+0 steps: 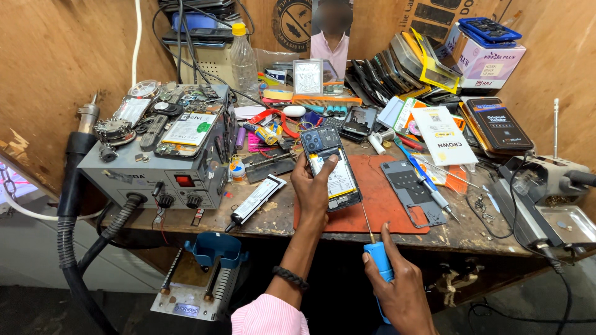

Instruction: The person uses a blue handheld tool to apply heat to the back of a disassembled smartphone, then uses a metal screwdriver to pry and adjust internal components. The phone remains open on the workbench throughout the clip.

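Observation:
My left hand (313, 186) grips an opened phone (330, 166) by its left edge, back cover off, with the battery and camera block showing, held just above a red work mat (388, 205). Near the bench's front edge my right hand (397, 285) is closed around the blue handle of a thin screwdriver (375, 248), whose shaft points up toward the phone's lower end. A grey inner phone frame (413, 189) lies on the mat to the right of the phone.
A grey hot-air station (161, 164) piled with parts stands at left, its hose hanging off the bench. A glue tube (256, 200), screwdrivers (428, 183), phone boxes (496, 124), stacked screens and a plastic bottle (243, 59) crowd the bench. A soldering stand (546, 198) sits at right.

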